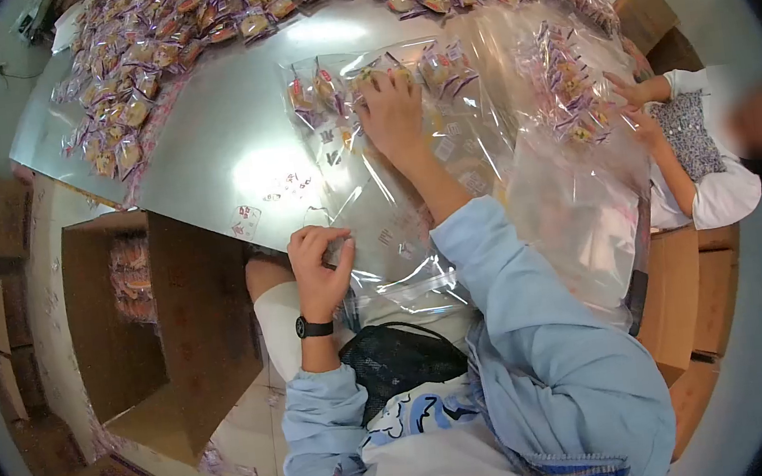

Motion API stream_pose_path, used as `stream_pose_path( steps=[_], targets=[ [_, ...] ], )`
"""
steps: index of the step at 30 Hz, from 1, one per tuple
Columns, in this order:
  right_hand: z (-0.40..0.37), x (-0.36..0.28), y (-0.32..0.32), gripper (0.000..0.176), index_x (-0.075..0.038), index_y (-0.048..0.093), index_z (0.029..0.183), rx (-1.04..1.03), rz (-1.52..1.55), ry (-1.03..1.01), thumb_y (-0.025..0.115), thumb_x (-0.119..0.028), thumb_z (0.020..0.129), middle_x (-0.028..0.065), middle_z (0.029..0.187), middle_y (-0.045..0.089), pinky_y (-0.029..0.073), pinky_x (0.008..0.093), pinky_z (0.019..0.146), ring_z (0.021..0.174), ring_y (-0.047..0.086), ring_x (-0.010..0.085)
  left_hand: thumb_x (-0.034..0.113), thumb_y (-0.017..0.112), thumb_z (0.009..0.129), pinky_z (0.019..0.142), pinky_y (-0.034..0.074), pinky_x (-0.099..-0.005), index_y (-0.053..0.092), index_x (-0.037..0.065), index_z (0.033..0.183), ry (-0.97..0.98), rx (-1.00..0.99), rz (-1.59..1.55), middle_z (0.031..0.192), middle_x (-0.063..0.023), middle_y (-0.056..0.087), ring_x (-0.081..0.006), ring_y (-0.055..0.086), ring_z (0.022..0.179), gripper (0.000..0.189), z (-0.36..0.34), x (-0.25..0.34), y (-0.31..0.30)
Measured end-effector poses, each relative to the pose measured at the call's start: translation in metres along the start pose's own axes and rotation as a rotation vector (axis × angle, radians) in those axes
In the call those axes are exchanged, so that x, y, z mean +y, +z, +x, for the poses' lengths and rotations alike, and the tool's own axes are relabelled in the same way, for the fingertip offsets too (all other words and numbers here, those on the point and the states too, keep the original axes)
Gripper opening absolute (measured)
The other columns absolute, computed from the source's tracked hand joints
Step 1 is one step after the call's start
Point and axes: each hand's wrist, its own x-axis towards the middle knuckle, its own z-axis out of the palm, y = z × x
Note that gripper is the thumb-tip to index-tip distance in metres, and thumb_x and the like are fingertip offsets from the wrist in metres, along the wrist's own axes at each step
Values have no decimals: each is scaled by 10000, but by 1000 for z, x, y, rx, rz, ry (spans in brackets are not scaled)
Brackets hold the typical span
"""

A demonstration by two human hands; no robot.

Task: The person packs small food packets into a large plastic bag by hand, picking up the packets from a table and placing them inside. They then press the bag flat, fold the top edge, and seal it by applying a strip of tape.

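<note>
A large clear plastic bag [378,210] with printed marks lies flat on the metal table in front of me. Across its far end runs a row of small wrapped snack packets [445,71]. My right hand [392,114] reaches over the bag to this row, its fingers bent down around a snack packet that they mostly cover. Near the bag's left edge, by the table edge, is my left hand [320,262]. Its fingers are loosely curled with the thumb apart, and I see nothing held in it. A dark watch [314,326] sits on that wrist.
Heaped wrapped packets [214,12] cover the back of the metal table [200,136]. At right, a co-worker's hands [639,110] are beside another bag of packets [571,89]. An open carton [161,329] stands at lower left, with more cartons [688,297] along the right.
</note>
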Motion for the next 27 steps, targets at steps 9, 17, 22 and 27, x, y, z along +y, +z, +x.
stream_pose_path(
  steps=[9, 17, 22, 27],
  targets=[
    [9, 6, 16, 414, -207, 706, 1243, 46, 34, -21, 741, -239, 831, 89, 1166, 671, 383, 536, 1037, 1171, 581, 308, 122, 776, 820, 915, 437, -402, 761, 100, 955, -22, 24, -23, 938, -44, 704, -270, 579, 1011, 137, -1, 3, -1],
    [3, 11, 14, 513, -157, 626, 1352, 237, 410, -185, 668, -59, 851, 169, 1271, 647, 393, 560, 1079, 1216, 593, 379, 114, 774, 817, 921, 427, -402, 751, 111, 933, 33, 24, 10, 952, -23, 720, -267, 582, 1007, 118, -3, -2, 1],
    [0, 3, 37, 602, -96, 537, 1437, 195, 821, -131, 575, 0, 843, 188, 1388, 584, 329, 603, 1163, 1291, 566, 397, 109, 772, 819, 924, 427, -401, 747, 112, 929, 23, 19, 8, 958, -20, 724, -266, 584, 1012, 113, -4, -4, 1],
    [-8, -1, -26, 614, -95, 526, 1465, 63, 236, -94, 662, -135, 868, 168, 1516, 508, 386, 504, 1167, 1419, 472, 319, 105, 768, 821, 933, 426, -399, 752, 119, 933, 22, 22, -21, 961, -22, 724, -266, 586, 1023, 114, -4, -1, -1]
  ],
)
